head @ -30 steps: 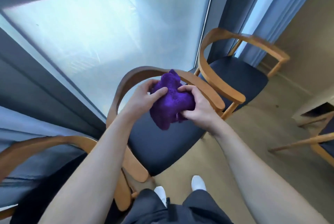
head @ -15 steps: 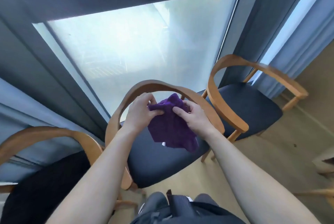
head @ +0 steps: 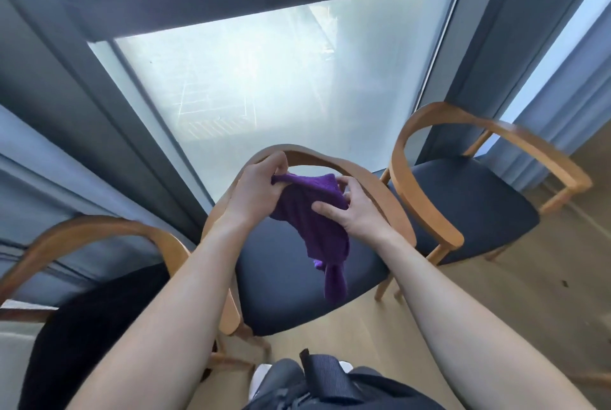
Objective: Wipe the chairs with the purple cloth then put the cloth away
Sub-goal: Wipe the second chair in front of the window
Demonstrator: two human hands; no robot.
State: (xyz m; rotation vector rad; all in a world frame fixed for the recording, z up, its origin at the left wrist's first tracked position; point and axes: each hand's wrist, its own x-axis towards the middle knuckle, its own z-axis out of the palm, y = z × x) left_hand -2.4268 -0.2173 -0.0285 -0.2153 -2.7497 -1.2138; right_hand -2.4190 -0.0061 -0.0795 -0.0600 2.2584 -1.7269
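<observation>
A purple cloth (head: 314, 221) hangs unfolded in the air above the middle chair's dark seat (head: 284, 280). My left hand (head: 258, 188) pinches its upper left corner. My right hand (head: 357, 211) holds its upper right edge, thumb lying across the front of the cloth. A loose tail of the cloth dangles down to about the seat's middle. The middle chair's curved wooden backrest (head: 373, 185) runs just behind both hands.
A second wooden chair with a dark seat (head: 463, 198) stands to the right. A third chair (head: 99, 234) is at the left, with something black on its seat. A large window (head: 264, 79) and grey-blue curtains (head: 562, 112) lie behind. The floor is pale wood (head: 496, 294).
The bunched cloth has been spread out between my hands and now hangs longer. The view has tilted up, showing more of the window.
</observation>
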